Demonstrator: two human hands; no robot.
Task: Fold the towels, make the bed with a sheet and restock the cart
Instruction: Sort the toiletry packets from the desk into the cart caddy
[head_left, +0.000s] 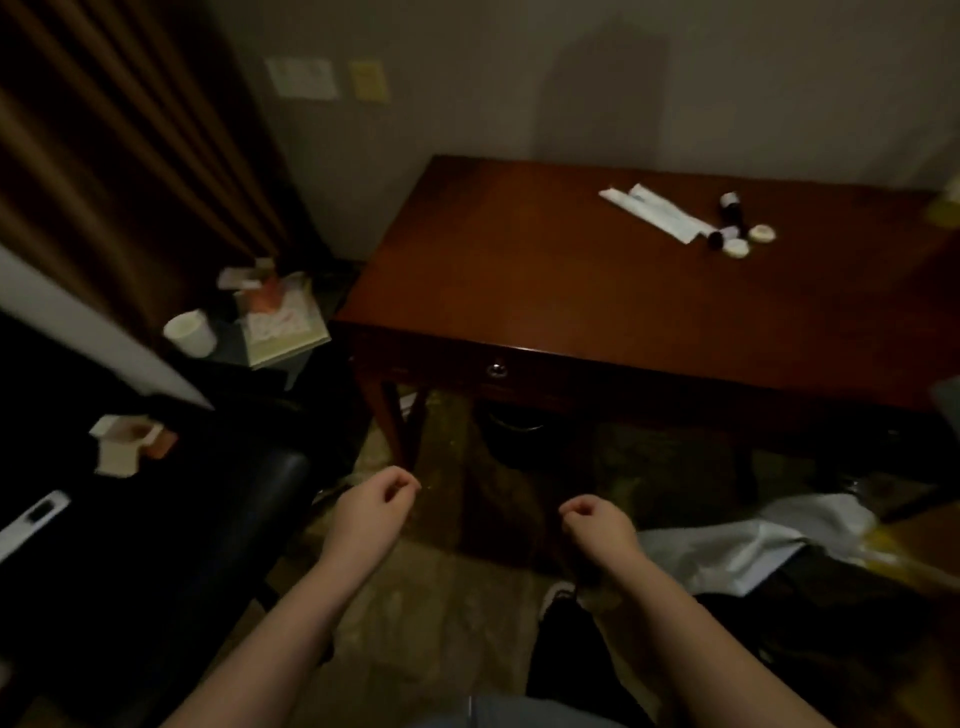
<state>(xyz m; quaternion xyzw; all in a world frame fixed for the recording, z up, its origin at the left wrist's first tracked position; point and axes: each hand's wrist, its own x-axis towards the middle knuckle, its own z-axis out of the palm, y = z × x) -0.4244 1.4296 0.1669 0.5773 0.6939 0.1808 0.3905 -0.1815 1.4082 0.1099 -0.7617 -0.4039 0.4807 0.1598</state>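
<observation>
- Forearms stretched forward low in view; left hand (382, 496) and right hand (597, 519) apart, each curled into a loose fist, gripping nothing visible.
- Crumpled white cloth (753, 545) on the floor, near right.
- Toiletry packets (649, 210) and small bottles (727, 200) grouped far right on the wooden worktop (519, 270).
- White cup (189, 332) far left, beside a tissue box (283, 322).

open: desk (519, 270) top, left and middle | obstacle: toiletries (727, 228) far right | obstacle: black chair (208, 519) left of desk
</observation>
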